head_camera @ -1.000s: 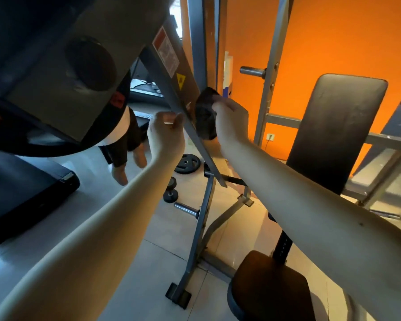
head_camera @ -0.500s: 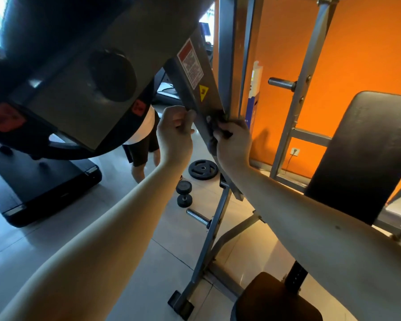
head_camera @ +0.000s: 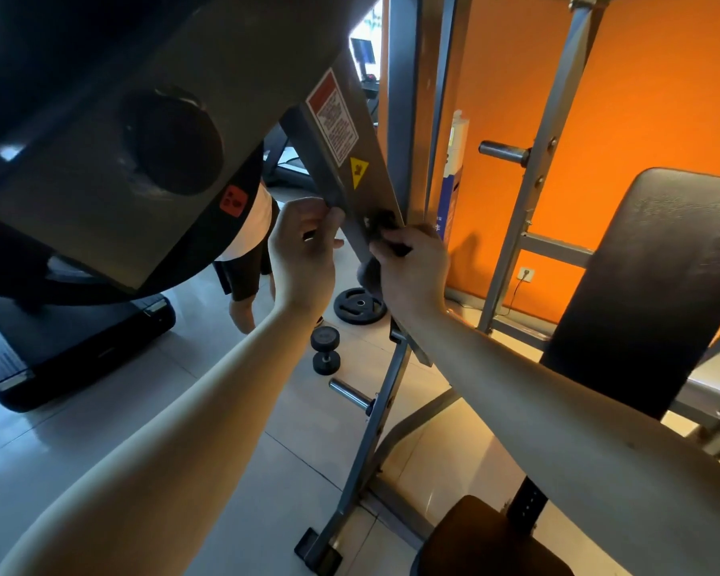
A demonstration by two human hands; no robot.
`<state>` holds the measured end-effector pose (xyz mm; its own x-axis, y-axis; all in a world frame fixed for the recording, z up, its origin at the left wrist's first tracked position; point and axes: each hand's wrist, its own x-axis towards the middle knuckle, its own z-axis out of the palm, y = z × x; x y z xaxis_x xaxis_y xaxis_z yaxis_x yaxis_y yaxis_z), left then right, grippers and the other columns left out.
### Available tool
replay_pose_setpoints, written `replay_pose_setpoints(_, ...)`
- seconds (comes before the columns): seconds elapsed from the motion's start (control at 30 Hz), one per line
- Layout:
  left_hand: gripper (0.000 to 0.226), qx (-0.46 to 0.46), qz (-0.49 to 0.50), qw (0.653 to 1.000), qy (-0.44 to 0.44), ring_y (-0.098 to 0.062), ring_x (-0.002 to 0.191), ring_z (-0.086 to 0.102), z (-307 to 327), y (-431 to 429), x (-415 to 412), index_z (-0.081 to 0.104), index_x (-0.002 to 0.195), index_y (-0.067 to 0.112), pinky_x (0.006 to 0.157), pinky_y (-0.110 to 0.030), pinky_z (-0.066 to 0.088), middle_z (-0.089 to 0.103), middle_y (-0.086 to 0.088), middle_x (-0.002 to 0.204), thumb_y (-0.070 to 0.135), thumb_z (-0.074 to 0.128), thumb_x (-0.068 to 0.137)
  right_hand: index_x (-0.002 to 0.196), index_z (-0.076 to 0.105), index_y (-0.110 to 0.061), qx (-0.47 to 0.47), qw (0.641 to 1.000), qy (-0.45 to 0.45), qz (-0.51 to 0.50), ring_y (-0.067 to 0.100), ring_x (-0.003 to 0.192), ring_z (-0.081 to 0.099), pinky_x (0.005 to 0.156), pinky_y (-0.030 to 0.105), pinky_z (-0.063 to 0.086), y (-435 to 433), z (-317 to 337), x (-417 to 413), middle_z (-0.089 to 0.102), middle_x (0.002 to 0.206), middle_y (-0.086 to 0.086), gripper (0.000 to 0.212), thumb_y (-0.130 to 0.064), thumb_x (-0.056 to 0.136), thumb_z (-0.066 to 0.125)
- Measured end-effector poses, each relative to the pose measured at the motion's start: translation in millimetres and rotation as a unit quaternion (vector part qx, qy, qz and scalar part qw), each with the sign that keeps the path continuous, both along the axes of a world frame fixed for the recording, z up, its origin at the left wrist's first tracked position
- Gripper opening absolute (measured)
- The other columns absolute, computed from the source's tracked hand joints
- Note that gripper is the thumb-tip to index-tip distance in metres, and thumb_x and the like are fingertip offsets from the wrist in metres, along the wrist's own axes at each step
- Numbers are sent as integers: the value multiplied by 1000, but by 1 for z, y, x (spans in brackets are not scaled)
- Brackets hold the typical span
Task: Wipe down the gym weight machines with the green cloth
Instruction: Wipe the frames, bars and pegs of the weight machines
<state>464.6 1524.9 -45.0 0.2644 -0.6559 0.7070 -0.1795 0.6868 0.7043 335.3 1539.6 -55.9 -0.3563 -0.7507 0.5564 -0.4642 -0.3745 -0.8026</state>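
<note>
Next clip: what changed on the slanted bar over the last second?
The right hand slid the cloth a little way down the slanted bar, away from the yellow warning sticker; less of the cloth shows now. The left hand kept its grip on the bar's left edge. The dumbbell and weight plate lie unmoved.

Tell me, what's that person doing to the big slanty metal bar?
A person is wiping down a gym weight machine. Their right grip holds a cloth, which looks dark in this light, against the slanted bar just below the yellow warning sticker. Their left grip holds the bar's other edge. A dumbbell and a weight plate lie on the floor beyond.
</note>
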Motion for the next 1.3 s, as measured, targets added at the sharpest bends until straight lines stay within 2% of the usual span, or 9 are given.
replay_pose_setpoints(0.17,14,10,-7,1000,12,-17,88,72,-4,-2,1,64,103,1,68,-25,59,71,-4,95,13,68,97,94,75,-7,-131,991,-4,9,-10,96,55,83,5,41,4,18,16,63,104,1,10,-5,85,77)
replay_pose_setpoints(0.37,15,5,-3,1000,11,-10,88,71,0,-1,0,64,106,1,68,-19,57,70,3,96,12,68,97,95,74,-20,15,1000,11,8,0,100,56,94,16,47,-4,-5,-4,62,110,-6,8,-14,89,75)
replay_pose_setpoints(0.57,15,-3,-2,1000,14,-14,85,72,-4,-2,1,64,103,-1,69,-22,58,71,0,92,10,70,96,100,76,-8,-138,990,-13,31,-9,100,55,86,5,42,7,31,20,64,110,1,11,-8,89,74)
replay_pose_setpoints(0.7,18,-4,-1,1000,12,-17,88,72,-4,-4,1,65,108,-1,66,-19,57,72,-4,97,12,70,96,97,75,-13,-25,999,-12,18,-11,100,56,86,3,42,-2,-5,-3,64,112,0,8,-8,92,71)
replay_pose_setpoints(0.8,18,3,2,1000,10,-18,90,72,-3,-4,0,65,108,1,67,-18,57,72,-5,98,14,70,96,96,73,-28,74,997,-31,-12,-3,97,56,103,25,48,-7,-3,-10,67,108,-10,10,-19,95,69)
replay_pose_setpoints(0.97,15,16,-10,1000,16,-20,89,72,-2,-3,1,66,105,4,67,-22,59,72,-2,96,13,72,95,126,69,-16,-59,981,-151,108,2,112,59,93,20,55,9,65,21,58,124,-2,29,-11,101,57)
replay_pose_setpoints(1.07,18,21,-17,999,23,-22,88,71,-3,-3,3,66,105,2,66,-22,58,71,-2,95,15,73,95,132,67,-18,-124,983,-100,88,-3,113,54,95,23,54,7,72,26,52,132,-1,36,-5,100,57)
replay_pose_setpoints(1.13,18,18,-13,1000,19,-23,89,71,-4,-4,3,66,106,1,66,-22,58,71,-3,97,13,72,95,126,67,-17,-139,982,-103,77,-14,109,54,84,11,52,1,59,24,50,129,1,35,2,99,57)
replay_pose_setpoints(1.3,17,24,-8,999,25,-20,91,71,-4,-1,-3,65,109,3,65,-21,57,71,-3,99,14,70,97,131,62,-17,25,990,-122,66,-6,112,61,88,4,45,-8,5,3,58,127,-3,31,-8,102,55)
